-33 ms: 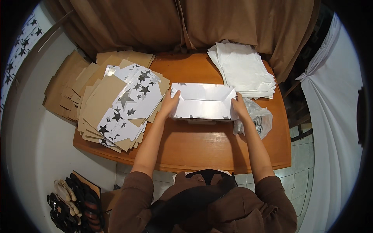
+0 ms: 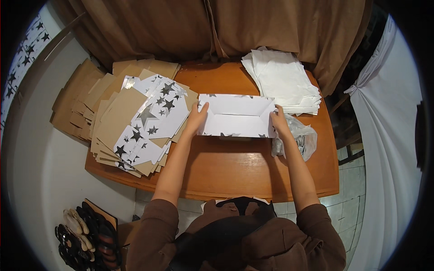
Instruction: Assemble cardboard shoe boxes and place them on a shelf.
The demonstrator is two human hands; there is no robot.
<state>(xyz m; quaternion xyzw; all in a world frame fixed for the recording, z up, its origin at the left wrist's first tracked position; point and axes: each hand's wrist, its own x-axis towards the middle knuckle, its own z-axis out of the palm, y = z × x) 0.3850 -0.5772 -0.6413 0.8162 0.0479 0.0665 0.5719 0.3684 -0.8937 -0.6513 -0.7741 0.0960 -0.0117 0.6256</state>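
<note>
A white cardboard box (image 2: 236, 125) with black stars along its edges is held over the middle of the table. Its open side faces me, showing a plain white inside with nothing in it. At the left end, my left hand (image 2: 197, 119) is closed on the box wall, thumb along the rim. My right hand (image 2: 280, 123) grips the opposite end the same way. Just beyond my right wrist sits a clear plastic bag (image 2: 306, 141) with small greyish pieces in it, partly hidden by my forearm. The underside of the box is mostly out of sight.
Flat star-printed and brown cardboard sheets (image 2: 118, 118) lie heaped on the table's left. A stack of white paper sheets (image 2: 285, 79) is at the back right. The wooden table (image 2: 217, 176) meets a brown curtain (image 2: 158, 31) behind. Shoes (image 2: 86, 235) stand low at left.
The box has risen a little and tilted slightly, so the light on its inside has dulled. Both hands keep their hold on its ends.
</note>
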